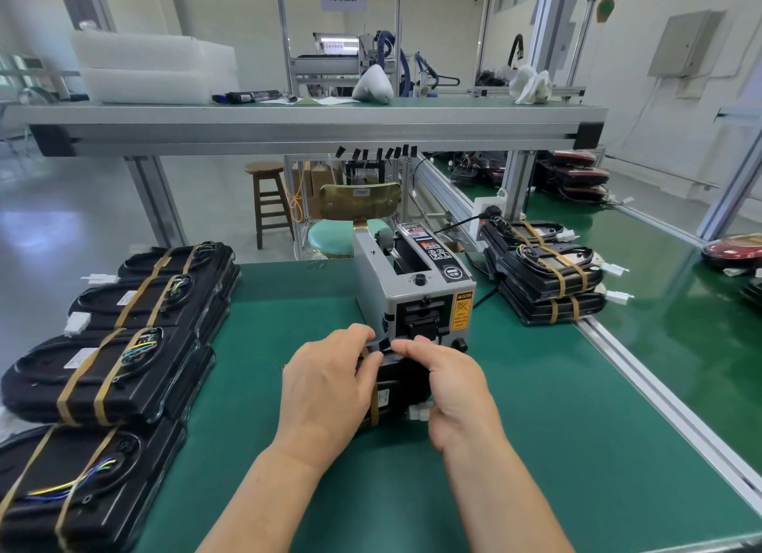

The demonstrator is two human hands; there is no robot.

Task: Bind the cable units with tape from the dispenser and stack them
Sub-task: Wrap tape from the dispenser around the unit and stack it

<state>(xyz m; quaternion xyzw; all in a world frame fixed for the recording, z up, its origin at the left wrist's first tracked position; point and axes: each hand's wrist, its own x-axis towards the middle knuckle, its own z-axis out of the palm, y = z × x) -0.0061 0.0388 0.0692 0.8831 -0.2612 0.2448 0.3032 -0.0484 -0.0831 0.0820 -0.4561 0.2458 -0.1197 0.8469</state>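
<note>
Green bench (536, 408) runs open rightward to its edge. Left hand (325, 391) and right hand (449, 387) both grip the cable unit (402, 381).

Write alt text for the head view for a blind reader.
A person's left hand and right hand grip a black cable unit on a green table, fingertips meeting at a black tape strip just before a grey tape dispenser. Banded unit stacks lie on both sides.

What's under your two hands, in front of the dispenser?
A black cable unit on the green mat, one tan band across it and a white connector at its right. The left hand and right hand cover most of its top.
</note>
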